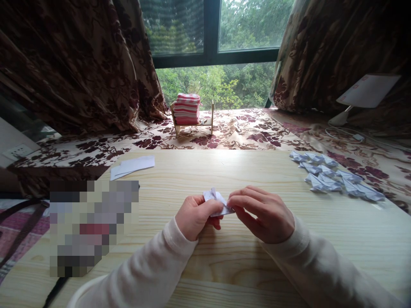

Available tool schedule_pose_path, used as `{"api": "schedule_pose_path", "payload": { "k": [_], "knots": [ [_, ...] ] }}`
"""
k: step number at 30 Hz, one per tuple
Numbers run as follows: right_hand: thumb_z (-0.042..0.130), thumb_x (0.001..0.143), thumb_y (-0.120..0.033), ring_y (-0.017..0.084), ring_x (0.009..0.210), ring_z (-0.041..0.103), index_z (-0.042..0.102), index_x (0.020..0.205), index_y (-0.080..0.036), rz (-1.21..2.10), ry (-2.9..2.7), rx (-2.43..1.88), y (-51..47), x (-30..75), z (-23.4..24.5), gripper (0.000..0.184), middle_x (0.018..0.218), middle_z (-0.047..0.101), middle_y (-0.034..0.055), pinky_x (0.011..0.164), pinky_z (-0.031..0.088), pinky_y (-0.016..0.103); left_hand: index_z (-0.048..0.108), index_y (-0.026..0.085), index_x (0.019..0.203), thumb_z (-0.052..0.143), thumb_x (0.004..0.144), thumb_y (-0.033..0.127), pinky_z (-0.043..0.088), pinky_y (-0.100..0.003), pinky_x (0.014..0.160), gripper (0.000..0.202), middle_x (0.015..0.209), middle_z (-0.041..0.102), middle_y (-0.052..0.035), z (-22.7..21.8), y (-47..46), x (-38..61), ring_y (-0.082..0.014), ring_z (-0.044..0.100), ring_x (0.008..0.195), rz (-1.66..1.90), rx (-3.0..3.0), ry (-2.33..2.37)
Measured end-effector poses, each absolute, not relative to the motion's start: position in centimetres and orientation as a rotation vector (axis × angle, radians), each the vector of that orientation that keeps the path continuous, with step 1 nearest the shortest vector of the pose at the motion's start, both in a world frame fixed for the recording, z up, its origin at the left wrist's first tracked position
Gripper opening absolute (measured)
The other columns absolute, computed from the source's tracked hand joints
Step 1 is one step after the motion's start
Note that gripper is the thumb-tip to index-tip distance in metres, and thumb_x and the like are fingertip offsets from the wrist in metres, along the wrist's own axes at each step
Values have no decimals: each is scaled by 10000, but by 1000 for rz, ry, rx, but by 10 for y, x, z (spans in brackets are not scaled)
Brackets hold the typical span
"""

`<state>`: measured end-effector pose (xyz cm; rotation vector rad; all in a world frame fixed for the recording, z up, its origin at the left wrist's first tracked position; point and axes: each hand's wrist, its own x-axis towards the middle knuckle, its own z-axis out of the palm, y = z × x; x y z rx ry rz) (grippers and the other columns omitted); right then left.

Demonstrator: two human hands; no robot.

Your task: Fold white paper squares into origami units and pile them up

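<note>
Paper [213, 195], partly folded, is above the bench [180, 171] at six o'clock of centre, pinched in the closed left hand [195, 216], while the half-curled right hand [263, 213] touches its four-o'clock corner, grip unclear, so an uneven tug there could tear or unfold it.

Small white folded paper [219, 198] — creased, one narrow flap raised — between left hand [196, 216] and right hand [263, 214]
</note>
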<state>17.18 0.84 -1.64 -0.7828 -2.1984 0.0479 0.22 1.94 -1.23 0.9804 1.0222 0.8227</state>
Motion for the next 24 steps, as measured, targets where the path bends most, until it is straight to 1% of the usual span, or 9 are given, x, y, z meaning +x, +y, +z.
{"api": "schedule_pose_path", "payload": {
  "k": [3, 5, 9, 13, 15, 17, 21, 24],
  "knots": [
    [447, 824, -64, 150, 724, 567, 584, 944, -213, 76, -2220, -765, 9, 172, -18, 235, 835, 664, 46, 629, 469, 259, 581, 123, 508, 635, 583, 324, 422, -221, 422, 222, 446, 513, 9, -15, 20, 2, -92, 468, 411, 816, 1006, 1032],
    [460, 818, -70, 151, 736, 569, 583, 929, -205, 117, -2203, -779, 10, 172, -19, 215, 837, 653, 50, 625, 472, 261, 579, 123, 500, 640, 588, 315, 415, -220, 426, 220, 426, 508, 9, -16, 20, 2, -95, 470, 408, 812, 1034, 1042],
    [480, 806, -81, 124, 665, 559, 571, 872, -195, 342, -2017, -859, 9, 168, -21, 159, 798, 623, 39, 548, 465, 230, 578, 121, 474, 635, 628, 289, 396, -214, 461, 235, 415, 518, -1, -17, 18, 1, -94, 477, 427, 837, 1092, 1084],
    [499, 825, -144, 119, 644, 565, 587, 824, -182, 517, -1841, -1014, 8, 165, -20, 96, 749, 609, 30, 503, 451, 207, 573, 130, 484, 608, 707, 286, 368, -205, 495, 275, 456, 521, 10, -14, 14, 1, -86, 459, 478, 961, 1268, 1145],
    [508, 830, -185, 121, 637, 564, 597, 790, -173, 577, -1825, -1078, 8, 165, -20, 99, 724, 597, 30, 490, 445, 205, 556, 136, 480, 602, 725, 265, 361, -203, 504, 281, 482, 518, 19, -12, 12, 2, -85, 453, 499, 1011, 1338, 1130],
    [527, 820, -207, 118, 612, 554, 596, 776, -164, 605, -1844, -1093, 7, 165, -21, 93, 700, 582, 28, 479, 439, 207, 552, 137, 489, 595, 737, 242, 365, -203, 517, 273, 509, 522, 21, -11, 10, 3, -87, 455, 518, 1034, 1359, 1096],
    [557, 791, -204, 104, 562, 516, 574, 802, -143, 560, -1836, -1072, 5, 164, -21, 64, 663, 542, 14, 471, 431, 214, 597, 130, 567, 578, 763, 244, 383, -214, 545, 227, 556, 541, 13, -11, 9, 5, -100, 468, 554, 1048, 1382, 1040],
    [550, 777, -182, 103, 550, 499, 578, 822, -126, 568, -1833, -1058, 4, 162, -22, 78, 651, 525, 11, 468, 428, 218, 572, 134, 574, 573, 774, 252, 382, -213, 558, 232, 572, 517, 17, -11, 8, 5, -98, 456, 570, 1054, 1397, 995]
  ]
}}
